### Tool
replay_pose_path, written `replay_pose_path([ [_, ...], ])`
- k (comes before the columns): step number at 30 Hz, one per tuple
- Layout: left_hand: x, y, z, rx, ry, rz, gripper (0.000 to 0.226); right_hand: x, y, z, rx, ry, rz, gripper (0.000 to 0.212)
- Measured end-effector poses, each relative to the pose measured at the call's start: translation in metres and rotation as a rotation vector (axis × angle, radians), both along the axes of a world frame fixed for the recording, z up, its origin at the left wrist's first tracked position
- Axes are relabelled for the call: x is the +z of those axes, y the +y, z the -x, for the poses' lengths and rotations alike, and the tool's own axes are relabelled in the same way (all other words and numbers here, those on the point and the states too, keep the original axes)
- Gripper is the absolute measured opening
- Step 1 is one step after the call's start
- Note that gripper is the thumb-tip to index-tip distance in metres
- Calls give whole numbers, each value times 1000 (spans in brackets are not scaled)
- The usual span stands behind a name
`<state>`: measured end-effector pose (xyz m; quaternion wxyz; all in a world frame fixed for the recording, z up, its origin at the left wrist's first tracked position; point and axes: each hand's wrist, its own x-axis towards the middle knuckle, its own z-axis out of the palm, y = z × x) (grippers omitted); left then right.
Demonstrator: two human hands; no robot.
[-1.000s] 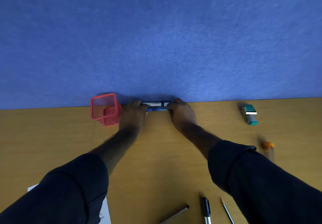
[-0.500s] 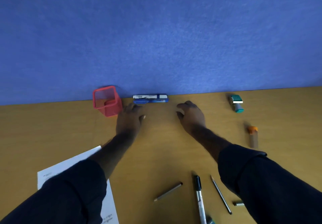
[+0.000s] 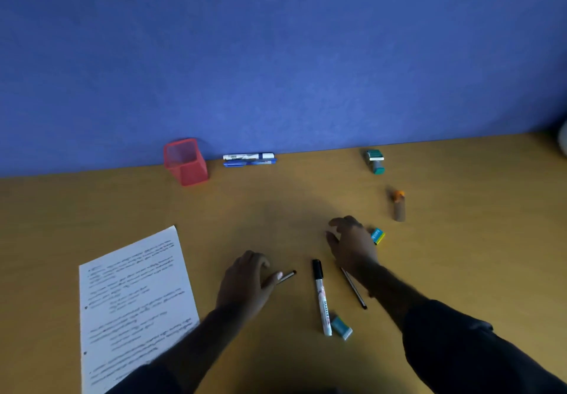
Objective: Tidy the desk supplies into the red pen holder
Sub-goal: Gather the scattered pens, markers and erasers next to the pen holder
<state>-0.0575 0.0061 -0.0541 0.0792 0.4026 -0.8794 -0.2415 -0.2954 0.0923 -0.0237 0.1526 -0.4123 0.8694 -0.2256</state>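
Lowest in the frame, our two dark sleeves enter from the bottom corners. Just above them, at lower centre, a small teal eraser (image 3: 341, 328) lies touching the tail of a white marker with a black cap (image 3: 321, 297), which points up the frame. To its right a thin black pencil (image 3: 353, 288) lies slanted, its upper end hidden under our right wrist. At lower left a printed sheet of paper (image 3: 135, 304) rests on the wooden desk (image 3: 92, 203).

Our left hand (image 3: 245, 286) sits at centre, fingers loosely curled, with a short dark pen (image 3: 287, 276) poking out beside the thumb; we cannot tell whether the fingers actually hold it or merely touch it. Our right hand (image 3: 352, 245) hovers a little higher and to the right, fingers relaxed and spread, gripping nothing, just beside a small blue and yellow eraser (image 3: 378, 235).

Farther up on the right lie a brown tube with an orange cap (image 3: 399, 206) and, beyond it, a teal stamp (image 3: 375, 161). At the far edge, against the blue wall (image 3: 276, 56), two pens (image 3: 249, 159) lie side by side, and just left of them stands the red pen holder (image 3: 185, 162), upright and apparently empty.

As we judge it, the risks are these: the short pen could roll away if pinched loosely; the right wrist could sweep the pencil or marker aside; and the light mesh holder, well apart from both hands, could tip if items are dropped in at an angle.
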Motion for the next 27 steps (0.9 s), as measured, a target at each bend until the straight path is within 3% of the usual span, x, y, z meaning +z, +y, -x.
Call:
replay_pose_path([
  [4,-3,30,-4,-77,-66,-32,16,5,30,5,-45,13,-24,27],
  [9,0,42,9,23,-101,-56,5,10,59,10,-89,22,-13,23],
  [12,2,50,21,78,-88,-107,7,11,73,17,-124,10,-38,24],
  [15,5,61,34,107,-69,-137,12,13,89,22,-113,7,-195,38],
  [22,11,92,59,94,-122,-163,51,13,116,31,100,-116,-467,63],
  [27,12,94,68,124,-137,-182,36,9,118,25,197,12,-406,50],
])
